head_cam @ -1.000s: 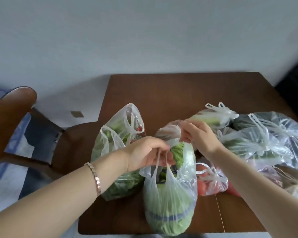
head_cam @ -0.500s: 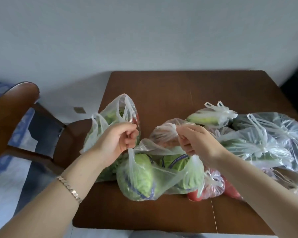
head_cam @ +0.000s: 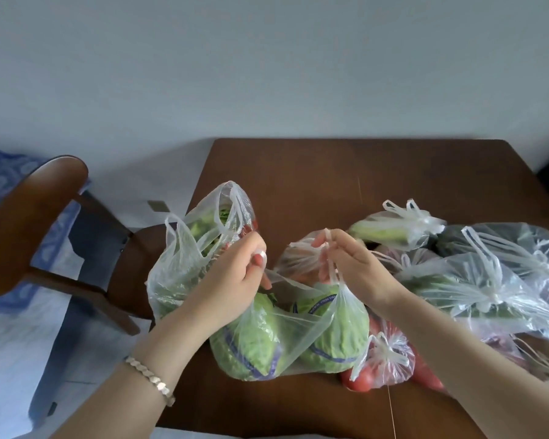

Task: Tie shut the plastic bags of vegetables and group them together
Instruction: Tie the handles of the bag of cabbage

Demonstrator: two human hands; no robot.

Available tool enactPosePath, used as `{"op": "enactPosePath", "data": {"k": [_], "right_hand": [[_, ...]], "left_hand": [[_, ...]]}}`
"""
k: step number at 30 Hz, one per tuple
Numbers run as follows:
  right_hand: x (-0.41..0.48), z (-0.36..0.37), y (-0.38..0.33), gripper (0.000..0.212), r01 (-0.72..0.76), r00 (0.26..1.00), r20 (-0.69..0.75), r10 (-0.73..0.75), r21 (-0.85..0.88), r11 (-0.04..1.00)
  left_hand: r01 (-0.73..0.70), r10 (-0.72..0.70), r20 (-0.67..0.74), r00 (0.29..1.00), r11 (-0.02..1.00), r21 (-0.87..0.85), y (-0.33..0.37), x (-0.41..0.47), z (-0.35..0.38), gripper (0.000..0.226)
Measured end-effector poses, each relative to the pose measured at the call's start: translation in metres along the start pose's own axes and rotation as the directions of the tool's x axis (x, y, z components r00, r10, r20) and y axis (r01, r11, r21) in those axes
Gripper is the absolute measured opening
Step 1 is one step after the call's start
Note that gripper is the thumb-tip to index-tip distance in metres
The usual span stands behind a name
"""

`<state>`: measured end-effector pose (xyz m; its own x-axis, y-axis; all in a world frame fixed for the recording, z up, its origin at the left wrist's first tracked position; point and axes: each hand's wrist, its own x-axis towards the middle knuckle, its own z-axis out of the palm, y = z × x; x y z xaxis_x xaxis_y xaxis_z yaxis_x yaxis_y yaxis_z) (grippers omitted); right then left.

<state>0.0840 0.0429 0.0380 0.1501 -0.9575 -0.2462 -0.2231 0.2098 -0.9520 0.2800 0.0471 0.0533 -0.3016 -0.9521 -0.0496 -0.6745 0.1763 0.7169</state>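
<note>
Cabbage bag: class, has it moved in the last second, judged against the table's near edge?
Yes. The cabbage bag hung upright at the near edge of the table; it now lies on its side farther back, beside the tomato bag.

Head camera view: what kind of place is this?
Probably a home dining or kitchen corner. A brown wooden table stands against a plain wall, a wooden chair sits beside it, and tied bags of vegetables lie on the table while the left hand and right hand hold the cabbage bag.
</note>
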Motion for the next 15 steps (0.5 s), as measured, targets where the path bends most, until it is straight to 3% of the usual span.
{"op": "enactPosePath", "data": {"k": [4, 7, 9, 10, 12, 14, 15], "right_hand": [[0.000, -0.004, 0.012, 0.043, 0.045, 0.994, -0.092, -0.053, -0.085, 0.995], [-0.003, -0.008, 0.013, 0.042, 0.078, 0.984, -0.154, -0.091, -0.093, 0.993], [-0.004, -0.011, 0.012, 0.030, 0.099, 0.968, -0.230, -0.105, -0.037, 0.994], [-0.005, -0.012, 0.012, 0.028, 0.104, 0.961, -0.258, -0.104, -0.013, 0.994], [-0.004, -0.011, 0.013, 0.027, 0.092, 0.958, -0.275, -0.079, 0.035, 0.995], [-0.003, -0.007, 0.015, 0.025, 0.059, 0.961, -0.275, -0.029, 0.102, 0.993], [-0.003, -0.005, 0.016, 0.023, 0.038, 0.962, -0.272, 0.002, 0.145, 0.989]], "left_hand": [[-0.095, 0.124, -0.157, 0.980, 0.980, 0.177, 0.001, 0.006, -0.006, 0.011], [0.067, 0.034, -0.346, 0.938, 0.958, 0.277, 0.013, 0.013, -0.020, 0.025], [0.192, -0.066, -0.371, 0.926, 0.929, 0.316, 0.015, 0.017, -0.024, 0.035], [0.232, -0.131, -0.331, 0.934, 0.930, 0.285, 0.015, 0.019, -0.023, 0.035], [0.286, -0.272, -0.184, 0.945, 0.957, 0.054, 0.013, 0.017, -0.016, 0.037], [0.359, -0.377, -0.026, 0.926, 0.899, -0.252, 0.016, 0.015, -0.006, 0.031], [0.368, -0.383, 0.022, 0.924, 0.870, -0.328, 0.018, 0.014, -0.002, 0.029]]}}
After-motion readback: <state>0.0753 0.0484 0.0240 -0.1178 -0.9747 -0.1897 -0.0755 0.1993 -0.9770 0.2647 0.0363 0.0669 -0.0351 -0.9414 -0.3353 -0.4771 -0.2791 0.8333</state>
